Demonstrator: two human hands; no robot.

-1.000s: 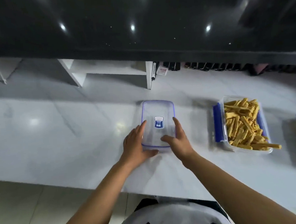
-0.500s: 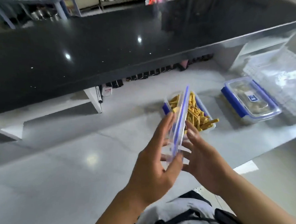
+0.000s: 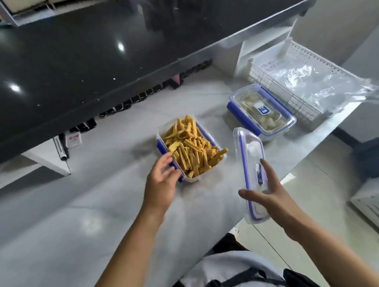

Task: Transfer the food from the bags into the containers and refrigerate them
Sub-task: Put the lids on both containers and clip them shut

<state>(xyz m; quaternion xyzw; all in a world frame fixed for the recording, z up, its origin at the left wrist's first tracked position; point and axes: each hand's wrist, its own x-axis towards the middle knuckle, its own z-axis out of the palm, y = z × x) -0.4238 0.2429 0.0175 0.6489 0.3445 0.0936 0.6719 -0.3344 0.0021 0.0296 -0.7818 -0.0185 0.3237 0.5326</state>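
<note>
An open clear container (image 3: 223, 158) with blue clips sits mid-counter, heaped with yellow food sticks (image 3: 192, 145). My left hand (image 3: 162, 180) touches its near left corner, fingers spread. My right hand (image 3: 268, 196) holds a clear lid with blue trim (image 3: 249, 155) on edge, in the air to the right of the container. A second container (image 3: 261, 111), lidded and holding pale food, stands further right.
A white counter (image 3: 78, 215) carries everything; its right edge runs close to the lidded container. A white wire basket (image 3: 290, 81) draped with clear plastic bags (image 3: 317, 81) sits at the far right. A black raised shelf (image 3: 91, 49) overhangs the back.
Both hands lifted the lid off the counter and carried it right. My left hand has let go of it and moved onto the container of sticks; the right hand keeps the lid.
</note>
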